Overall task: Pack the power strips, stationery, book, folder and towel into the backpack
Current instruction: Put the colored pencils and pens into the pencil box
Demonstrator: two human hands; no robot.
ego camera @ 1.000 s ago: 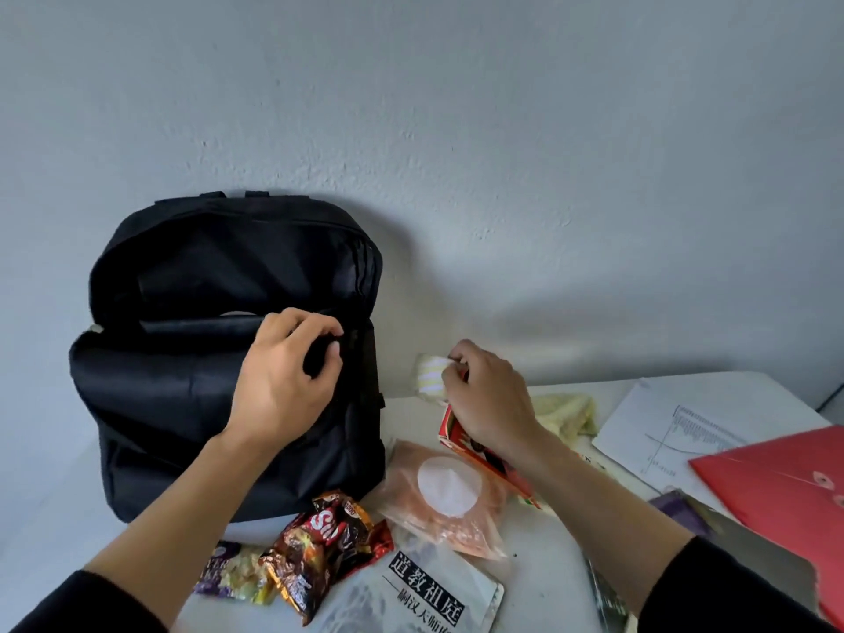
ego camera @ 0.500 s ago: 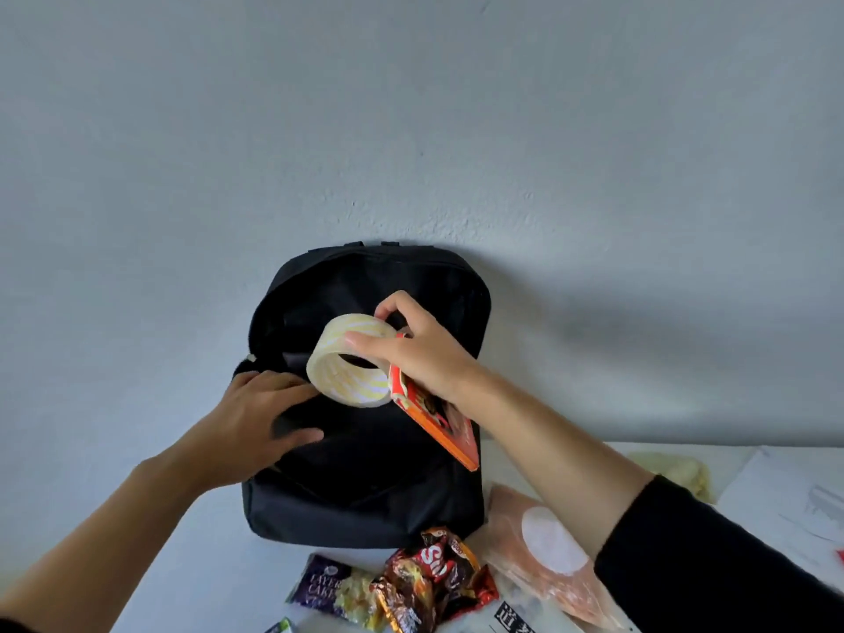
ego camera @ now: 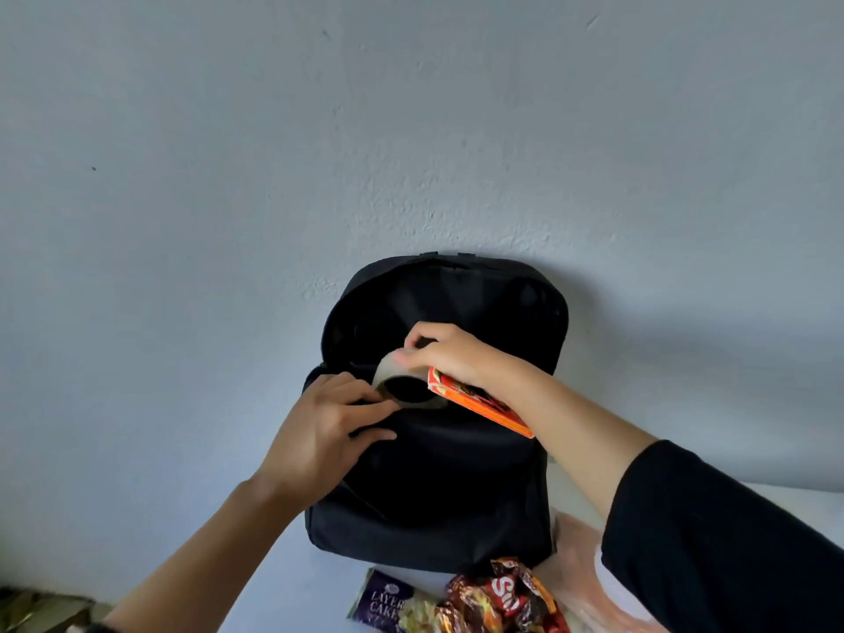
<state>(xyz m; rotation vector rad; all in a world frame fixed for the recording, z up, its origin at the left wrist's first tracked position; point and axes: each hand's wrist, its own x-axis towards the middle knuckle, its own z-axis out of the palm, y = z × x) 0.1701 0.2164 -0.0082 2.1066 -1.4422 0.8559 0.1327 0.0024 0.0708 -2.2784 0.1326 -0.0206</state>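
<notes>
A black backpack stands upright against the wall with its top compartment unzipped. My right hand holds a roll of clear tape and a flat orange box together at the mouth of the bag. The tape is partly inside the opening. My left hand grips the front edge of the opening and holds it away from the back panel. The inside of the bag is dark, and its contents are hidden.
Snack packets lie on the white table in front of the bag: a purple layer-cake pack, a red-brown wrapper and a translucent pink bag. A grey wall rises right behind the backpack.
My right hand carried the tape and orange box from the table to the bag and has now lowered them into the opening. My left hand stays on the opening's front edge.
</notes>
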